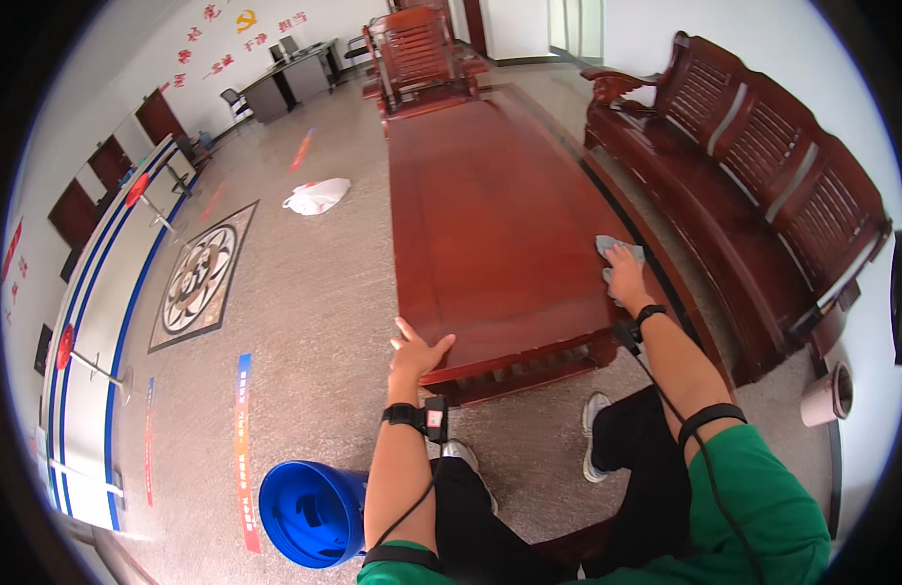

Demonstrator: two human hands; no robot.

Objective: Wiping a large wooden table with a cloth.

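Before me stretches a long, reddish-brown wooden coffee table [495, 219] with a glossy top. My right hand [626, 278] presses a grey cloth [610, 247] onto the tabletop near its right edge, fingers over the cloth. At the near left corner, my left hand [418, 355] rests on the table's edge with its fingers apart, holding nothing. Each wrist wears a black strap with a small device and a cable.
A blue bucket [312, 512] stands on the floor by my left arm. To the right runs a carved wooden bench [721, 168]; a matching armchair [414, 58] is at the far end. A white plastic bag [318, 196] lies on the floor. A pinkish bin [824, 398] stands right.
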